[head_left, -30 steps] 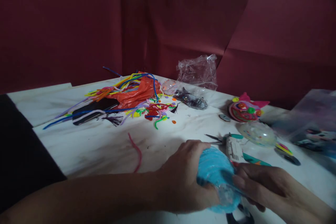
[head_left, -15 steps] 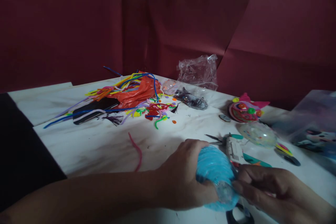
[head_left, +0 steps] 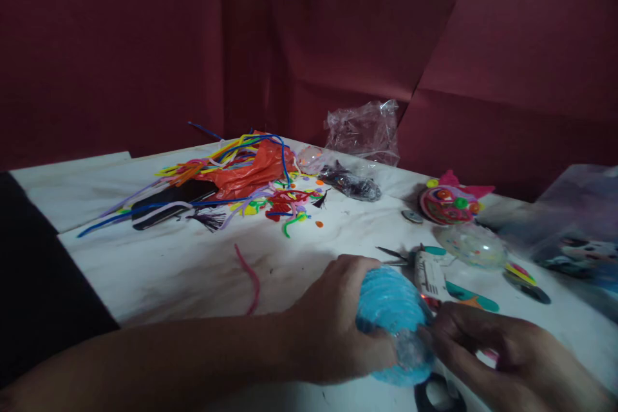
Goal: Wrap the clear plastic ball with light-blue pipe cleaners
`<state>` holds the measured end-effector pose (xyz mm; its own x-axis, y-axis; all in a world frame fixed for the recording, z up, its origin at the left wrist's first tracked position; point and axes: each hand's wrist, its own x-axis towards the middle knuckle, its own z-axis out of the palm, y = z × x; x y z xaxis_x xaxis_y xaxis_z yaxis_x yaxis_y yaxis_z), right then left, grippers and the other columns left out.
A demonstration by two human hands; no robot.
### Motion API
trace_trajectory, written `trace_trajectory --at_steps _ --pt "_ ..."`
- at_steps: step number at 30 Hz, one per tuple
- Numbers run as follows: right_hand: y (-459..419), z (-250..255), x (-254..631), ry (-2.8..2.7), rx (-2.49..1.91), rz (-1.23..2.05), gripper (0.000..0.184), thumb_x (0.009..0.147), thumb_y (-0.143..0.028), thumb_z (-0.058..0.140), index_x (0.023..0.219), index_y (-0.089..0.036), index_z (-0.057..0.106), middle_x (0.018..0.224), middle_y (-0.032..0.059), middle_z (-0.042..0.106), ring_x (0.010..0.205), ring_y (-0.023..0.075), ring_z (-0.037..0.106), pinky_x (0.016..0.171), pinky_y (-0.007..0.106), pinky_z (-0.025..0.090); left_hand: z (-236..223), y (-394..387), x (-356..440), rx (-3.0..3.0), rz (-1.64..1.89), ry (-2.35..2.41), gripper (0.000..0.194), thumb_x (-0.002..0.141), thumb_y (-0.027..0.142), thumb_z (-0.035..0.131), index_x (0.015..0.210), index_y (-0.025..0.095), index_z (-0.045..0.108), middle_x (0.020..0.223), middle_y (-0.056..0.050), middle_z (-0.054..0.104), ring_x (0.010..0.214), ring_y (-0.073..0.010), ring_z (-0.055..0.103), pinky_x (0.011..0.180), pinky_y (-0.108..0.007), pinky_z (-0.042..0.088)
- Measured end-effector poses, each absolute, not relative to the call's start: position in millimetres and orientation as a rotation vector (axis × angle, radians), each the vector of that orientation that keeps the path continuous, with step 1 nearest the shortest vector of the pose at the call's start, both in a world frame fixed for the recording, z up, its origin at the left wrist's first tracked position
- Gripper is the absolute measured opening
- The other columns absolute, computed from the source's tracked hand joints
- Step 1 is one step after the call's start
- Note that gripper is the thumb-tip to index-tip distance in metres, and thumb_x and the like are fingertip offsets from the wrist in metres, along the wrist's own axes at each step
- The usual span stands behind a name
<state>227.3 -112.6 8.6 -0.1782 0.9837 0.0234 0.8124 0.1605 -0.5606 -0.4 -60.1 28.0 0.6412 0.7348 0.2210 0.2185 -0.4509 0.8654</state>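
Note:
My left hand (head_left: 338, 322) is wrapped round a clear ball covered in light blue pipe cleaner (head_left: 389, 309), near the table's front edge. My right hand (head_left: 487, 351) has its fingers pinched against the bare clear end of that ball. Just behind the ball lie scissors with teal handles (head_left: 425, 254) and a white glue gun (head_left: 429, 275). A dark roll of tape (head_left: 437, 394) lies under my hands.
A pile of coloured pipe cleaners (head_left: 241, 174) with an orange bag and a black phone (head_left: 168, 201) lies at the back left. A single pink pipe cleaner (head_left: 251, 277), a decorated pink ball (head_left: 451, 201), a clear ball (head_left: 476, 246) and plastic bags (head_left: 364, 129) sit on the white table (head_left: 159, 264).
My right hand's fingers have shifted slightly along the clear end of the blue ball, and the ball has turned a little in my left hand.

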Motion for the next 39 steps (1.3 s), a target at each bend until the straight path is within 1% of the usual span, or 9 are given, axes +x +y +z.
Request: trace_trajectory --at_steps 5,7,11,15,21,25,29,33,39 --pt "-115 8 222 -2.067 -1.589 0.340 0.029 0.086 -0.042 0.051 0.069 -0.023 0.064 0.067 0.0012 0.066 0.061 0.0195 0.063 0.043 0.019 0.044 30 -60 0 1.974 0.722 0.738 0.053 0.065 0.026 0.061 0.115 0.013 0.048 0.105 -0.009 0.055 0.090 -0.0225 0.053 0.084 -0.037 0.043" --pt "-116 9 218 -2.057 -1.592 0.314 0.027 0.085 -0.041 0.052 0.069 -0.023 0.064 0.065 0.0012 0.066 0.057 0.0186 0.061 0.043 0.020 0.044 29 -60 0 1.957 0.695 0.761 0.056 0.065 0.026 0.060 0.117 0.013 0.047 0.102 -0.009 0.056 0.084 -0.0208 0.054 0.081 -0.037 0.044" --pt "-117 11 218 -2.040 -1.686 0.478 0.028 0.087 -0.039 0.045 0.071 -0.023 0.063 0.066 0.0014 0.065 0.059 0.0187 0.059 0.049 0.022 0.045 30 -58 -2 1.963 0.733 0.700 0.063 0.064 0.030 0.061 0.121 0.010 0.044 0.110 -0.012 0.054 0.095 -0.0245 0.052 0.087 -0.039 0.041" --pt "-113 13 223 -2.033 -1.703 0.698 0.033 0.088 -0.045 0.043 0.071 -0.022 0.060 0.067 0.0023 0.064 0.061 0.0192 0.059 0.052 0.022 0.046 37 -55 -5 1.869 0.616 0.703 0.059 0.069 0.036 0.058 0.122 0.014 0.045 0.120 -0.012 0.051 0.103 -0.0258 0.050 0.085 -0.037 0.043" --pt "-113 13 223 -2.087 -1.688 0.615 0.022 0.087 -0.035 0.044 0.076 -0.023 0.059 0.077 0.0026 0.067 0.072 0.0208 0.061 0.061 0.023 0.048 46 -47 -9 1.878 0.483 0.792 0.054 0.065 0.038 0.065 0.114 0.019 0.050 0.095 -0.003 0.061 0.084 -0.0202 0.057 0.071 -0.032 0.046" --pt "-114 15 219 -2.109 -1.694 0.547 0.023 0.087 -0.037 0.043 0.073 -0.024 0.055 0.070 0.0008 0.064 0.066 0.0195 0.059 0.055 0.022 0.045 54 -41 -8 2.009 0.410 0.829 0.059 0.062 0.046 0.068 0.112 0.020 0.050 0.101 -0.004 0.060 0.089 -0.0223 0.057 0.073 -0.034 0.047" --pt "-116 20 216 -2.119 -1.702 0.587 0.025 0.088 -0.038 0.043 0.070 -0.024 0.052 0.067 -0.0003 0.061 0.062 0.0179 0.057 0.053 0.022 0.043 71 -34 -3 2.279 0.326 0.741 0.064 0.063 0.054 0.066 0.116 0.020 0.054 0.113 -0.008 0.054 0.101 -0.0249 0.053 0.087 -0.038 0.043" --pt "-117 21 215 -2.110 -1.718 0.544 0.024 0.086 -0.040 0.046 0.068 -0.024 0.049 0.063 -0.0015 0.059 0.058 0.0169 0.055 0.050 0.022 0.041 84 -29 3 2.422 0.101 0.741 0.064 0.065 0.061 0.062 0.117 0.023 0.057 0.107 -0.008 0.051 0.099 -0.0260 0.053 0.086 -0.039 0.043" --pt "-115 21 213 -2.040 -1.670 0.543 0.019 0.083 -0.038 0.050 0.071 -0.023 0.051 0.063 -0.0022 0.056 0.056 0.0155 0.054 0.049 0.021 0.043 87 -28 11 2.464 0.041 0.788 0.065 0.061 0.061 0.065 0.114 0.026 0.053 0.103 -0.006 0.053 0.099 -0.0259 0.052 0.082 -0.039 0.043"
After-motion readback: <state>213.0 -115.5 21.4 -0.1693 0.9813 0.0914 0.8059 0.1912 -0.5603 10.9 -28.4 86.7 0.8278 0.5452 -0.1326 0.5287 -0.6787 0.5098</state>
